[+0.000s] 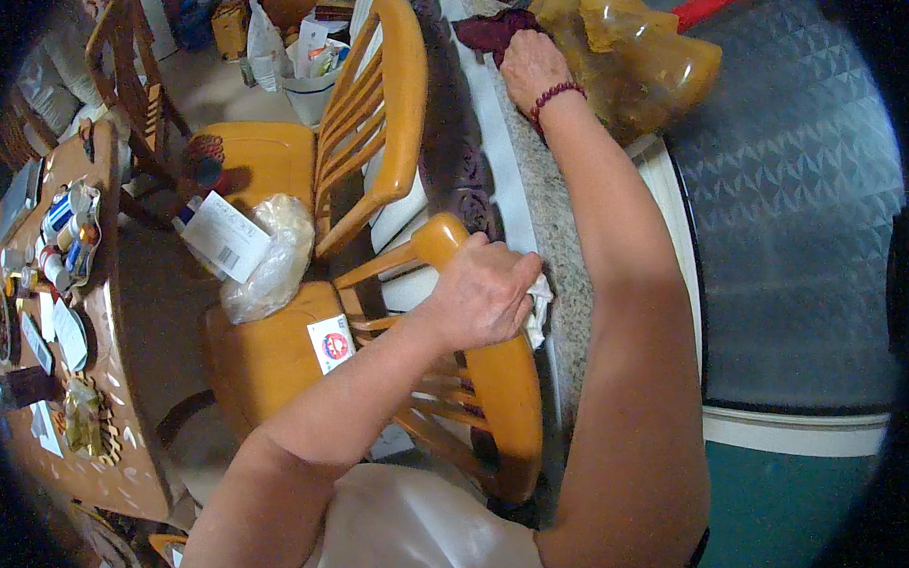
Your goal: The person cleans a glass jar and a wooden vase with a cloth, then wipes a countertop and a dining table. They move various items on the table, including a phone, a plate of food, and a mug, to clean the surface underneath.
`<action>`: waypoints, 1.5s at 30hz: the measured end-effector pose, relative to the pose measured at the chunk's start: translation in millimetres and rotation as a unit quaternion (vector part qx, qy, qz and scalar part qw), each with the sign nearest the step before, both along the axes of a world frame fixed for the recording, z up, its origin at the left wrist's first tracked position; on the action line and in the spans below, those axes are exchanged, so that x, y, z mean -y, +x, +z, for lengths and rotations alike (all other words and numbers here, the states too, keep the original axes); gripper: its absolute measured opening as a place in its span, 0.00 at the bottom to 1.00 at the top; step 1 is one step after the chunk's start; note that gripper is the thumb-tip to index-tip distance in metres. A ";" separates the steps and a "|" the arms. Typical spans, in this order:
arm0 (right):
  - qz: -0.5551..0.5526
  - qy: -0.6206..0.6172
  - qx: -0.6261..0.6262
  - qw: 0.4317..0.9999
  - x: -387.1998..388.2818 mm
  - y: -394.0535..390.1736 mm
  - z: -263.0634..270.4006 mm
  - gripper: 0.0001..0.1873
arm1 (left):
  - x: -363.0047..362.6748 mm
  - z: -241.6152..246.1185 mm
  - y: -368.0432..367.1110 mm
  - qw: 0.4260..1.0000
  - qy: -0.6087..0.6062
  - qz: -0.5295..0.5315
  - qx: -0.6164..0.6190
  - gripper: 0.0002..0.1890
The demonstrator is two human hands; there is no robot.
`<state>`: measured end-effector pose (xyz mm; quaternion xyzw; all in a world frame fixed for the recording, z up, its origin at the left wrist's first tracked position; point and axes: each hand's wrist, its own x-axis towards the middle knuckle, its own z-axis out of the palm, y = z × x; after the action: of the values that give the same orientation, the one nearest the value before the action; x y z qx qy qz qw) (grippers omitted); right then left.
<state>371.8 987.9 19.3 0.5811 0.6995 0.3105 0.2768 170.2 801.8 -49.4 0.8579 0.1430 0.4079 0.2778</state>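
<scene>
My left hand [484, 292] is closed around a crumpled white cloth or tissue [540, 309] and lies over the top rail of a wooden chair [503, 391], beside a speckled stone ledge [531, 144]. Further up the ledge, my right hand [537, 65], with a dark red bead bracelet [555, 100] at the wrist, grips a dark maroon cloth [493, 31]. Right of that hand sits a translucent yellow plastic bag [634, 72], with a red object [704, 9] behind it.
Two wooden chairs stand on the left; their seats hold a clear plastic bag [275, 270], a white box [227, 235] and a small card-like packet [332, 343]. A cluttered table [137, 438] is at far left, a white bin [311, 95] beyond. Patterned glass [786, 258] lies at right.
</scene>
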 end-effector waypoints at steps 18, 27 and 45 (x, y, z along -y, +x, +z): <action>0.162 0.103 -0.106 0.976 171.3 7.7 -7.7 0.18 | 2.2 0.7 -1.1 0.999 0.032 0.015 -0.020 0.09; -0.192 0.272 -0.510 0.793 238.4 33.8 30.0 0.11 | 0.6 3.6 -2.1 0.999 0.018 0.012 -0.045 0.09; -0.128 0.159 -0.405 0.891 221.4 2.8 -32.8 0.19 | 3.9 8.6 -3.0 0.997 0.043 0.033 -0.048 0.07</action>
<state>374.7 766.5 -13.5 0.7771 0.6118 0.1173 -0.0899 167.3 797.9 -40.8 0.8822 0.1669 0.3814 0.2200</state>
